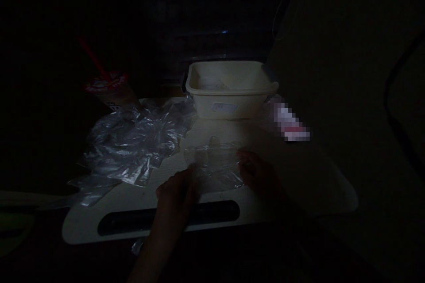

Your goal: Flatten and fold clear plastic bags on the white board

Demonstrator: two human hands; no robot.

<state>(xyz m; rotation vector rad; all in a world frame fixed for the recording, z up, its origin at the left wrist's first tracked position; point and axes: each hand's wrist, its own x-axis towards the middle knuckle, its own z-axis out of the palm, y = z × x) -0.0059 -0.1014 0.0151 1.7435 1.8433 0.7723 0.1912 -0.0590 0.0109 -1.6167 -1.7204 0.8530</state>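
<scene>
Lidded cup (pixel 113 90): stood left, red straw (pixel 94 58) leaning; bore dark print, too dim to read.
Cream tub (pixel 229 105): sat toward the table's (pixel 308 185) far side; carried a pale label (pixel 224 107), illegible.
Plastic bag pile (pixel 133 146): partly hid the cup.
Clear plastic bag (pixel 219 166): lay between both hands, before the tub.
Left hand (pixel 177 188): held its left edge, fingers curled.
Right hand (pixel 254 170): pinched its right edge.

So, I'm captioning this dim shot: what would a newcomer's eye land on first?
Probably the pale tub at the table's far edge, then the shiny heap of clear plastic to its left, with a red straw rising behind. Nearer, the left hand and right hand hold a clear sheet or bag between them.
</scene>
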